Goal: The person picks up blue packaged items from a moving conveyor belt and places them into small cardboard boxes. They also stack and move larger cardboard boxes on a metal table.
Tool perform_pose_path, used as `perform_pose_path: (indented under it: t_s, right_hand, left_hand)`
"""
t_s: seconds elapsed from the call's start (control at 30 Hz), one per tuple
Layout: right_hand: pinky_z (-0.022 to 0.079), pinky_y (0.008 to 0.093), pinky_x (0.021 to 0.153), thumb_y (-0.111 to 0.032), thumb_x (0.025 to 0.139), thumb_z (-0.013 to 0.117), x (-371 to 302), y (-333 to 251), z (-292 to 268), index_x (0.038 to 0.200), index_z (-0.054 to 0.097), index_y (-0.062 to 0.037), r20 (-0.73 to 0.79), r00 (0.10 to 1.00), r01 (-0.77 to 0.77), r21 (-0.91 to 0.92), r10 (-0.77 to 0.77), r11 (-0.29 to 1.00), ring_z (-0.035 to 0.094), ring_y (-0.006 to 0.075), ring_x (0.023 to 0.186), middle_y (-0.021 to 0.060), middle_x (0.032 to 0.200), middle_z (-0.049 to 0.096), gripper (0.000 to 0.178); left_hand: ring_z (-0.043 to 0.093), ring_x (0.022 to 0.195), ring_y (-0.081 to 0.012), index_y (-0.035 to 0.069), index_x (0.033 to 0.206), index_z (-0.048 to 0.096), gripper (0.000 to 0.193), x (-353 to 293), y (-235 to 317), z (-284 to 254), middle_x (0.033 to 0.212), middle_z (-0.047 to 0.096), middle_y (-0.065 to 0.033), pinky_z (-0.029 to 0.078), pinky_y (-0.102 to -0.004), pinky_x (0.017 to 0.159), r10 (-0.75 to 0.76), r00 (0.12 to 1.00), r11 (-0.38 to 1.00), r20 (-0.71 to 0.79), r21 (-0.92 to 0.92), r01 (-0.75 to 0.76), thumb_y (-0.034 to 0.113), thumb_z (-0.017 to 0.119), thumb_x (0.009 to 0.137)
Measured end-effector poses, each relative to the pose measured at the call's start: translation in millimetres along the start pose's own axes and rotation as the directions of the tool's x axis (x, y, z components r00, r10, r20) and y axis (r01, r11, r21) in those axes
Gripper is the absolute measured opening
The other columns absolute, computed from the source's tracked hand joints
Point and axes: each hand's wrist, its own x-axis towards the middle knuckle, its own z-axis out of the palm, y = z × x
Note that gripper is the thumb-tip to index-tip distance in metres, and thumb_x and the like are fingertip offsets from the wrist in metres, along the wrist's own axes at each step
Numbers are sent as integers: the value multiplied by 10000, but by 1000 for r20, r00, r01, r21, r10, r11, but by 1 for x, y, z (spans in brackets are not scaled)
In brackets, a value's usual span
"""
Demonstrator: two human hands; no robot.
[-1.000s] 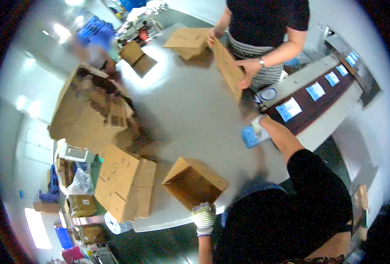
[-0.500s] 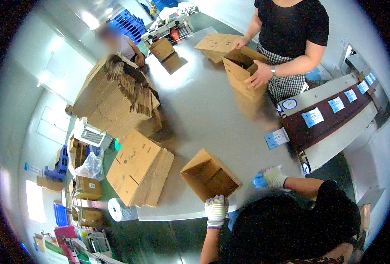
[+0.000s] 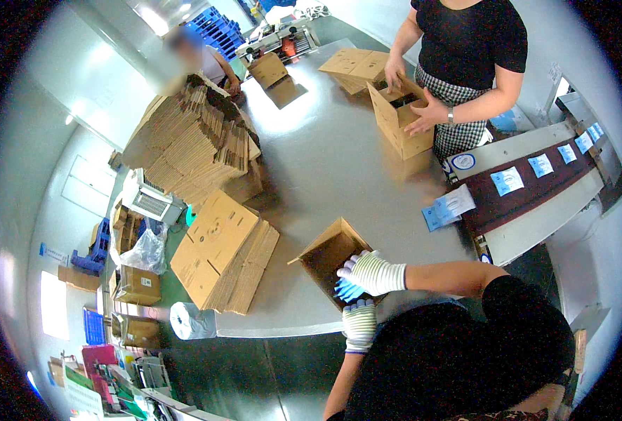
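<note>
In open cardboard box (image 3: 327, 262), thin packets (image 3: 349, 290)

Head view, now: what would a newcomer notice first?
Probably the tall cardboard stack, on the left of the table. Then the gloved right hand holding blue packaging at the open box by the near edge, and the conveyor carrying blue-and-white packets at right.

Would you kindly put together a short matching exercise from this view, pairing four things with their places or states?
Things:
1. Right hand
2. Left hand
3. Dark belt
4. Larger carton stack

Places or states:
A. Bearing a row of blue-and-white packets
B. At the near edge of the open box
C. On the left side of the table
D. Holding something blue

Pairs: 1-D, 2-B, 3-A, 4-C
</note>
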Motion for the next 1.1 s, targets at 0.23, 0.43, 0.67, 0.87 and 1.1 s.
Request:
perform_pose_path:
  t_s: [0.23,0.43,0.67,0.87,1.1]
  right_hand:
    - [447,451,853,-193,879,418,7,15,96,1130,539,-62,318,943,29,-376,99,926,542,288,1006,132,1081,563,308]
    - [413,449,944,-182,874,424,-3,27,113,1153,533,-28,419,899,-54,-181,127,982,540,328,1059,171,1147,550,337]
    - [397,436,962,-229,717,694,-30,-11,18,1221,468,-63,-78,995,74,160,-62,984,500,309,1109,141,1180,527,577]
    - [426,432,917,-266,822,607,-86,30,-10,1231,480,-85,-71,971,-196,311,228,930,531,335,1075,152,1168,563,464]
    - [411,467,907,-359,838,556,-141,95,23,1213,496,-53,127,945,-313,74,302,947,541,360,1025,170,1114,582,487]
  left_hand:
    - [527,684,-171,151,871,575,133,-11,12,12,758,529,-18,396,-351,640,3,997,1000,79,-1,-3,218,499,785]
    - [551,676,-189,158,810,570,116,-13,11,10,738,542,-29,402,-357,650,37,995,999,-89,1,-37,250,501,794]
    - [507,565,-212,170,617,563,116,-12,-2,17,512,457,-26,359,-385,555,-123,987,992,-101,-42,119,211,566,726]
    - [558,599,-220,146,777,574,108,4,-17,8,649,553,-32,409,-383,584,-116,993,993,-27,24,117,251,584,755]
    - [580,655,-232,138,792,588,116,4,-22,15,724,587,-37,429,-390,623,-111,993,994,-39,-3,111,233,600,727]
